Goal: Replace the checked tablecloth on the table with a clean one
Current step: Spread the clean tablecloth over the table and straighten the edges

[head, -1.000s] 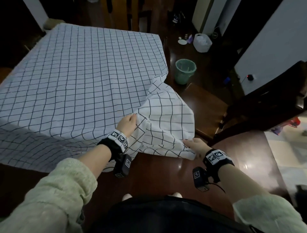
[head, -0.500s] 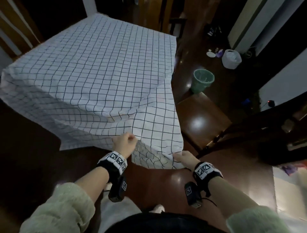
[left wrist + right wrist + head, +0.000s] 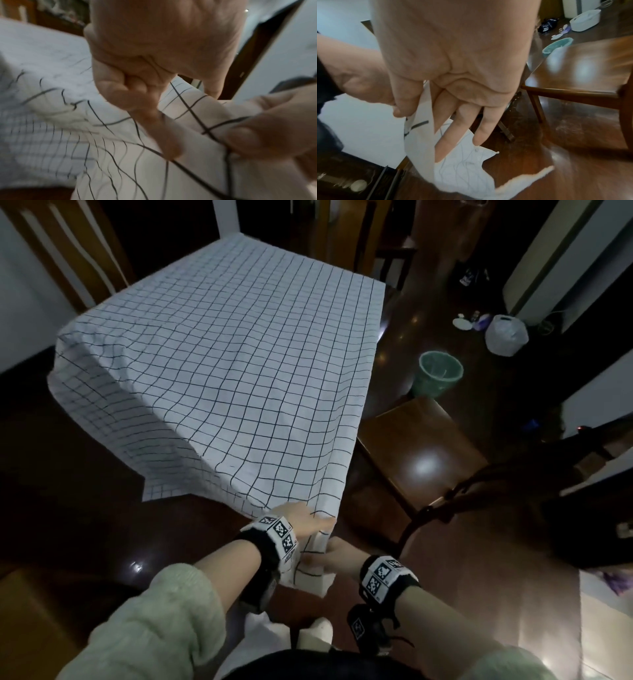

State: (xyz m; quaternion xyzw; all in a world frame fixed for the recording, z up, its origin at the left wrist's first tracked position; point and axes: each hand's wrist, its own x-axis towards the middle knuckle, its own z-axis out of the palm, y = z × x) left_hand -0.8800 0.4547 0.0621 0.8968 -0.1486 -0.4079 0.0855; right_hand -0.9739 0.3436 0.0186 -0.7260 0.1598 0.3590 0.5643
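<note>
The white tablecloth with a black check [image 3: 239, 371] lies over the table and stretches taut down towards me, its left side hanging off the table edge. My left hand [image 3: 298, 520] grips the cloth's near edge in a fist; the left wrist view shows the fingers [image 3: 145, 105] curled into the fabric [image 3: 180, 175]. Just below and right of it, my right hand [image 3: 334, 554] pinches the cloth's corner. In the right wrist view the thumb and forefinger [image 3: 412, 105] hold the fabric [image 3: 462, 169] while the other fingers stay straight. The two hands almost touch.
A wooden chair [image 3: 418, 453] stands close on the right, beside the cloth's edge. Behind it on the dark floor are a green bin [image 3: 440, 373] and a white bag [image 3: 506, 335]. More chairs stand at the table's far side [image 3: 387, 251] and left [image 3: 68, 251].
I have backed away from the table, drawing the cloth with me. It now hangs taut off the near end. My hands, apart before, have come together at the cloth's corner.
</note>
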